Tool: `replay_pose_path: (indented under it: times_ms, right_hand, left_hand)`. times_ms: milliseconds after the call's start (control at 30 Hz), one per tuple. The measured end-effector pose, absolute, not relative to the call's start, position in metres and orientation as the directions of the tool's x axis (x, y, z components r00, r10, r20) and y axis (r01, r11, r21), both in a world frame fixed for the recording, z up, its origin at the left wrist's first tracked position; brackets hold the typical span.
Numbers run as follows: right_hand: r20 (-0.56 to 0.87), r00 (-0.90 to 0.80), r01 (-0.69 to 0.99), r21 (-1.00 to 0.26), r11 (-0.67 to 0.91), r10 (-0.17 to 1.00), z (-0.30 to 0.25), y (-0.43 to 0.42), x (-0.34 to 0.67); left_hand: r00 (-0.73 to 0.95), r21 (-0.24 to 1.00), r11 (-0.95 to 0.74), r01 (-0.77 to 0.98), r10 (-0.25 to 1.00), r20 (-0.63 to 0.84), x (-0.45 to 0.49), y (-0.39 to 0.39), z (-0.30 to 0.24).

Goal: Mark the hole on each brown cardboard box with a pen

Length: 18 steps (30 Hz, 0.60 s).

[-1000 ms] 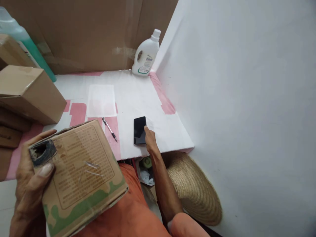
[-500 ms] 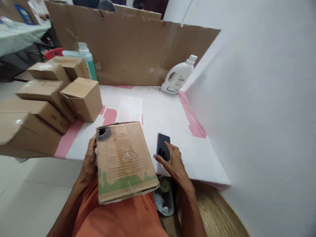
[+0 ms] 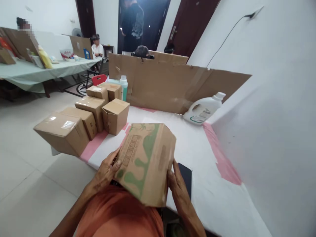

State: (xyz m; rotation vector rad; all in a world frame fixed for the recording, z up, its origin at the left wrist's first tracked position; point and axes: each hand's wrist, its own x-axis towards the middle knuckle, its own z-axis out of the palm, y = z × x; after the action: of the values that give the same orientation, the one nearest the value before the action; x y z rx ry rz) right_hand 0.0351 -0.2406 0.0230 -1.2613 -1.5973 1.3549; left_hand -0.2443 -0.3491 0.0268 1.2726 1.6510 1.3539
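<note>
A brown cardboard box (image 3: pixel 150 161) with green drip-shaped print is held tilted above the table's near edge. My left hand (image 3: pixel 107 168) grips its left side, thumb on the printed face and fingers hidden behind. On the right side, my right hand (image 3: pixel 177 184) presses against the box's edge, its fingers partly out of sight. A dark smartphone (image 3: pixel 186 177) lies on the white table cover (image 3: pixel 209 154), just beyond my right hand and partly covered by it.
Several plain cardboard boxes (image 3: pixel 63 130) stand at the table's left. A teal liquid bottle (image 3: pixel 124 87) is behind them. A white detergent jug (image 3: pixel 204 108) leans near the wall, before a cardboard partition (image 3: pixel 160 87). People (image 3: pixel 133 28) are in the background.
My right hand has left the smartphone and now holds the box's right side. The box has been turned, showing a different printed face. The view has tilted up and left.
</note>
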Motion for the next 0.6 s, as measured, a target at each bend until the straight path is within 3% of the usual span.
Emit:
replay_pose_path:
  times_ms: [100, 233, 300, 500, 600]
  right_hand:
    - [-0.107, -0.311, 0.193, -0.980, -0.048, 0.944, 0.036, -0.230, 0.025]
    - [-0.226, -0.578, -0.013, -0.958, -0.286, 0.784, 0.031, -0.227, 0.003]
    - [-0.195, -0.658, -0.091, -0.938, -0.334, 0.727, 0.027, -0.226, -0.010]
    - [-0.052, -0.621, -0.205, -0.952, -0.226, 0.782, 0.027, -0.207, -0.047]
    - [-0.006, -0.555, -0.198, -0.970, -0.139, 0.832, 0.035, -0.186, -0.046]
  left_hand:
    - [-0.333, 0.943, -0.002, 0.333, 0.935, 0.120, -0.251, -0.373, 0.054]
    - [-0.438, 0.934, 0.020, 0.357, 0.887, 0.148, -0.261, -0.390, 0.070]
    - [-0.489, 0.927, 0.021, 0.375, 0.854, 0.178, -0.268, -0.388, 0.065]
    - [-0.639, 0.913, 0.091, 0.398, 0.741, 0.205, -0.292, -0.335, 0.028]
    - [-0.573, 0.886, 0.032, 0.463, 0.774, 0.271, -0.291, -0.296, 0.030]
